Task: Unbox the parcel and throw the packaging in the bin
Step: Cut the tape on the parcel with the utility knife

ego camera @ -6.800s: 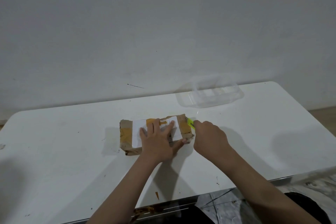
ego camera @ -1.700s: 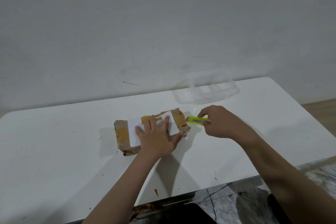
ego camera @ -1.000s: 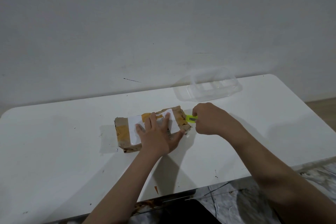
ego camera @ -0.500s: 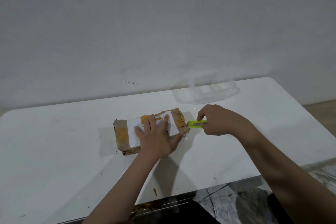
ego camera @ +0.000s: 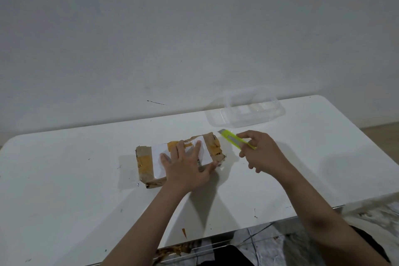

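A small brown cardboard parcel (ego camera: 149,164) with orange tape and a white label lies flat in the middle of the white table (ego camera: 64,190). My left hand (ego camera: 187,168) presses flat on its top, fingers spread. Just right of the parcel, my right hand (ego camera: 261,151) grips a yellow-green utility knife (ego camera: 232,138). The knife's tip points up and left, close to the parcel's far right corner and slightly apart from it. No bin is in view.
A clear plastic container (ego camera: 248,110) sits at the table's back edge, right of centre, against the grey wall. The table's front edge runs near my body, with a tiled floor (ego camera: 371,218) showing at the lower right. A small orange tape scrap (ego camera: 184,232) lies near the front edge.
My right hand has lifted the knife away from the parcel's right end and tilted it, so the tip now points up-left. My left hand still presses on the parcel.
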Motion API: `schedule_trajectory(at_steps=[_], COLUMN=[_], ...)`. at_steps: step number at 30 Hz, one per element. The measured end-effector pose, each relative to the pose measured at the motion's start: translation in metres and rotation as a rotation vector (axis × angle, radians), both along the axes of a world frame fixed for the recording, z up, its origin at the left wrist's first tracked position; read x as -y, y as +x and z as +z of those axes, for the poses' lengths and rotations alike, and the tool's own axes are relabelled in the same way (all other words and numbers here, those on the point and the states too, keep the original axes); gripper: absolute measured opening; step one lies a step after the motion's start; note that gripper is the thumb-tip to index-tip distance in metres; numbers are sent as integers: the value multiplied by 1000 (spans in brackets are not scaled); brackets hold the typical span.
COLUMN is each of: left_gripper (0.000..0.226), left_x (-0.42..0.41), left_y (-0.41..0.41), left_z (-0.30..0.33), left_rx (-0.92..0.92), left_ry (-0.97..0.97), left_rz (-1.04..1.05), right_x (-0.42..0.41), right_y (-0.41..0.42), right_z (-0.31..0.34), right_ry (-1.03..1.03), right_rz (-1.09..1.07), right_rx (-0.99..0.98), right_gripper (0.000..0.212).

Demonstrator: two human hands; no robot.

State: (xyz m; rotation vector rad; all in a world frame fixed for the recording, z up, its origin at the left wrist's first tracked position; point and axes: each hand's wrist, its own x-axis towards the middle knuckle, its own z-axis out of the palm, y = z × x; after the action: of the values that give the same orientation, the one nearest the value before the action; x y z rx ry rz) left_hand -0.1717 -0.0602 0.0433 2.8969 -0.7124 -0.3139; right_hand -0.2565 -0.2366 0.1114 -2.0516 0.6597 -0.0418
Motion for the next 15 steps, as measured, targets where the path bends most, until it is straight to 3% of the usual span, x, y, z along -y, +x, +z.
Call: schedule_trajectory(at_steps=[4, 10, 15], left_gripper=[82, 80, 80], left_x=[0, -1, 0], left_y=[-1, -1, -1], left_z=[-2, -1, -3], left_rx=[21, 46, 52], left_ry=[-10, -12, -2], left_rz=[9, 1, -1], right_x=[-7, -14, -15], right_y=[-8, -12, -9], right_z=[-11, -23, -29], right_ry=[224, 273, 305], right_rz=[-91, -192, -178], right_rx=[86, 193, 176], right_gripper=[28, 20, 31])
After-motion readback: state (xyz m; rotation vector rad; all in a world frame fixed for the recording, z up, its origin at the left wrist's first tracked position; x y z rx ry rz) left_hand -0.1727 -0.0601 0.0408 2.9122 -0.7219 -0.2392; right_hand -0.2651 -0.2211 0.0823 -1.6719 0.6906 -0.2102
